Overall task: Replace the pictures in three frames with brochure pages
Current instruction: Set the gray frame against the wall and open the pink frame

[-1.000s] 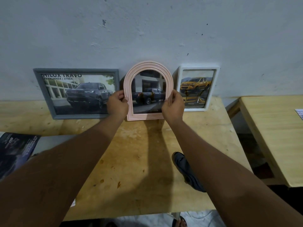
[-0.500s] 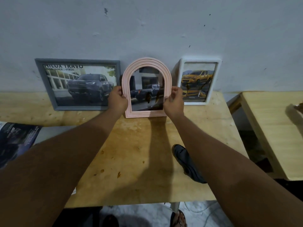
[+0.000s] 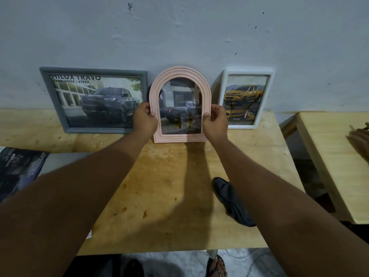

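A pink arched frame (image 3: 179, 73) with a dark pickup page stands upright on the wooden table (image 3: 159, 196), against the wall. My left hand (image 3: 144, 120) grips its left edge and my right hand (image 3: 216, 121) grips its right edge. To its left a grey frame (image 3: 46, 86) leans on the wall, showing a dark truck page. To its right stands a white frame (image 3: 265, 92) with a yellow truck page. A dark brochure (image 3: 18, 168) lies at the table's left edge.
A dark cloth-like object (image 3: 233, 202) lies on the table under my right forearm. A second light wooden table (image 3: 335, 156) stands to the right across a gap, with another person's hand (image 3: 359, 138) over it. A sandalled foot (image 3: 217, 266) shows below.
The pink frame stays held between both hands against the wall, standing slightly more upright. Another person's hand has come into view over the right-hand table.
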